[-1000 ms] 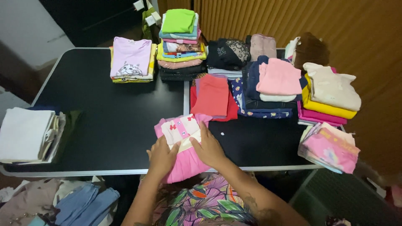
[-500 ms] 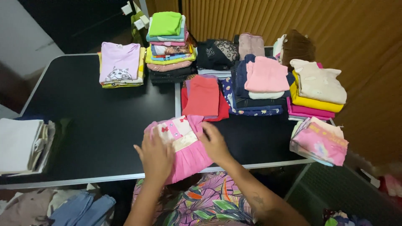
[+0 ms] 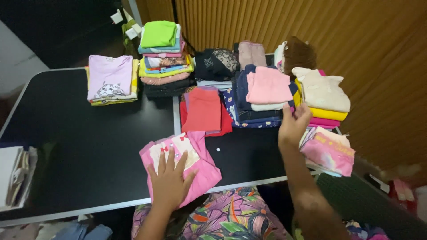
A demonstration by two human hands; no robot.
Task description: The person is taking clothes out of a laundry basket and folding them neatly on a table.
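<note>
left hand (image 3: 170, 184): lying flat on the folded pink dress (image 3: 180, 165), fingers spread wide and pressing down on it, not gripping anything

right hand (image 3: 293, 126): up off the table near the right-side piles, fingers loosely open and holding nothing, fingertips close to the edge of the navy floral garment (image 3: 249, 116) and the stack beside it; can't tell if it actually touches any cloth

pink dress: folded into a rough square at the near edge of the black table (image 3: 89, 142), right in front of the person, cream panel with little red bows facing up, lower corner just about at the table's edge

red folded tops (image 3: 203, 111): just behind the dress, nearly touching its far corner

white dot (image 3: 218, 150): small round thing on the bare tabletop, right of the dress, too tiny to tell what it is

right-side piles: pink printed bundle (image 3: 328, 151) hanging over the table's right edge just beside the right hand; behind it a cream top on yellow and magenta pieces (image 3: 321, 95); a light pink sweater (image 3: 268, 86) on a navy stack

back row: tall mixed stack with a lime green top (image 3: 159, 34) on it, a lilac cat tee (image 3: 109, 80) to its left, black lace piece (image 3: 216, 62) to its right

far left: white folded stack (image 3: 11, 175), partly cut off by the frame

person: flowery patterned clothing (image 3: 222, 218) showing below the table edge
</note>
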